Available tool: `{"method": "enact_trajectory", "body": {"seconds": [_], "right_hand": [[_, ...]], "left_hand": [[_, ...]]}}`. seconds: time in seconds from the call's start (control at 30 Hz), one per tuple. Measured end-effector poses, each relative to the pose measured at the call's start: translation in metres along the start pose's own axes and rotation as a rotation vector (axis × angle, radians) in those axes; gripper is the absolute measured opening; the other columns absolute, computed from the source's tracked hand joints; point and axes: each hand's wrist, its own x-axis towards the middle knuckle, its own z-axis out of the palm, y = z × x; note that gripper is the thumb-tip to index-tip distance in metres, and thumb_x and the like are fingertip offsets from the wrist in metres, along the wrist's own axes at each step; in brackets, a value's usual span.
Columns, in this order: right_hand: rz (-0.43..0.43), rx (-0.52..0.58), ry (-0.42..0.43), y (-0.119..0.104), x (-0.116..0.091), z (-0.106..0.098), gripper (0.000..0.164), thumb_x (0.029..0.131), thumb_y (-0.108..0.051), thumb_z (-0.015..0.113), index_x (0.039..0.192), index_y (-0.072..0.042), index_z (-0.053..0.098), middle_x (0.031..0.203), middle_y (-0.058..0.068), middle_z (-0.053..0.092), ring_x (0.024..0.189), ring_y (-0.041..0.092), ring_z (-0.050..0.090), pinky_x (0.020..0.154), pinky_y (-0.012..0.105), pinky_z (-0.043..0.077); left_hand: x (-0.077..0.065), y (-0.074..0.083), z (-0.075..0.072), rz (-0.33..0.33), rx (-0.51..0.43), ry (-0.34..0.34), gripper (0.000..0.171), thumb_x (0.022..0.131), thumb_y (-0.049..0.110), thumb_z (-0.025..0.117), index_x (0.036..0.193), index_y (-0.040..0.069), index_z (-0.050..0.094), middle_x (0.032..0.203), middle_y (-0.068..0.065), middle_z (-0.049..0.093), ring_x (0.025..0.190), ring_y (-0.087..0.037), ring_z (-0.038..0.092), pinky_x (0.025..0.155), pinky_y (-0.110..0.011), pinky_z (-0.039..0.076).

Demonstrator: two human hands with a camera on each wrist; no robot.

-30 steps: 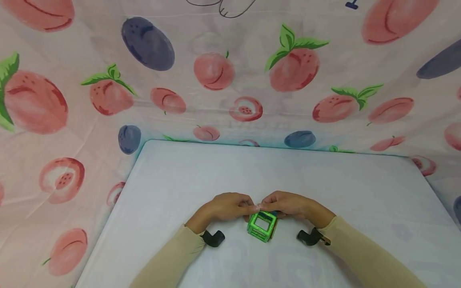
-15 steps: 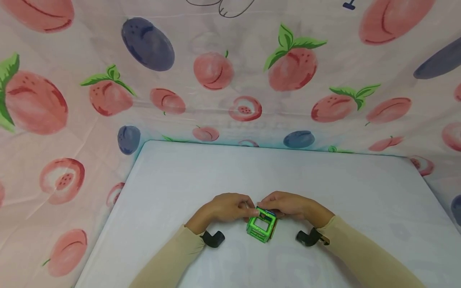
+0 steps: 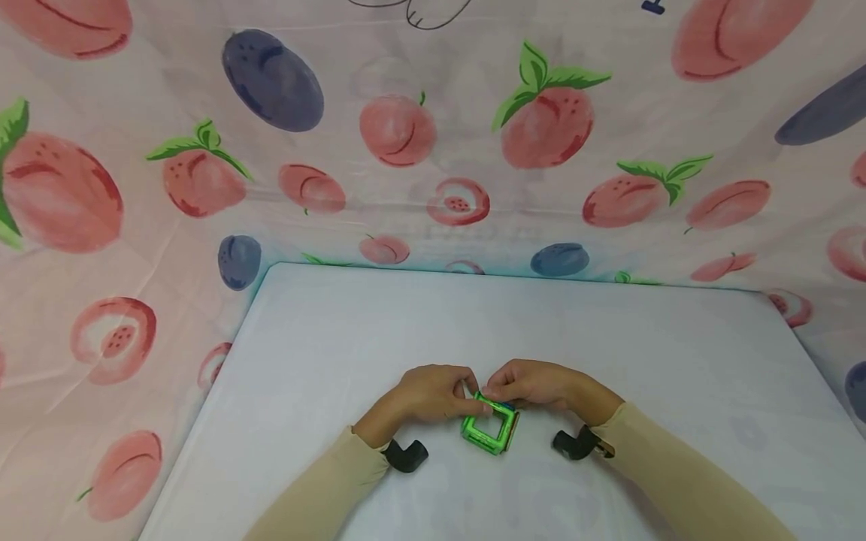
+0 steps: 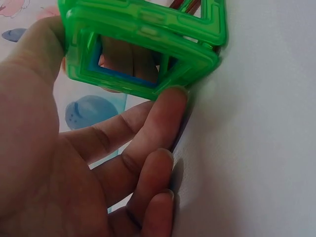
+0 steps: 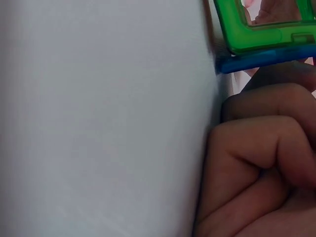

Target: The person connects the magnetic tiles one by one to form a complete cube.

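Note:
A small box of magnetic tiles [image 3: 483, 442] stands on the white table between both hands. Its square frames are clear green, with a blue tile [image 5: 266, 60] on the far side and a brownish-orange one along the right side. My left hand [image 3: 433, 392] grips the box from the left, thumb over the upper edge; in the left wrist view the index fingertip [image 4: 172, 106] touches a lower green edge. My right hand [image 3: 534, 383] pinches at the back corner by the blue tile, its other fingers curled against the table. Its fingertips are mostly hidden in the right wrist view.
The white table [image 3: 338, 323] runs back to a fruit-printed cloth [image 3: 399, 60] hanging behind and at the sides. A black curved piece is strapped at each wrist, the left one [image 3: 407, 456] and the right one [image 3: 573, 443], close above the table.
The tile box has tipped a little, and its top opening now shows differently. My left thumb has slid right across its upper edge. The right hand has shifted slightly left.

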Motion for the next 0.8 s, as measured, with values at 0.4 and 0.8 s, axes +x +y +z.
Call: {"method": "enact_trajectory", "body": {"seconds": [0.4,0.8], "right_hand": [[0.016,-0.002,-0.008,-0.001,0.000,-0.004,0.043,0.103,-0.033,0.063,0.110,0.008,0.072,0.077,-0.009,0.064,0.073,0.004,0.053,0.066,0.019,0.041],[0.005,0.007,-0.027,-0.001,-0.001,-0.006,0.040,0.104,-0.032,0.061,0.109,0.006,0.074,0.085,-0.002,0.071,0.076,0.008,0.060,0.069,0.022,0.047]], "left_hand": [[0.001,0.004,0.000,-0.035,-0.026,0.030,0.032,0.089,0.058,0.068,0.098,0.027,0.069,0.075,0.012,0.059,0.068,-0.006,0.054,0.063,-0.027,0.041],[-0.004,0.013,-0.003,0.064,-0.120,-0.075,0.035,0.088,0.035,0.073,0.116,0.018,0.063,0.072,0.009,0.055,0.066,-0.006,0.050,0.060,-0.023,0.039]]}}
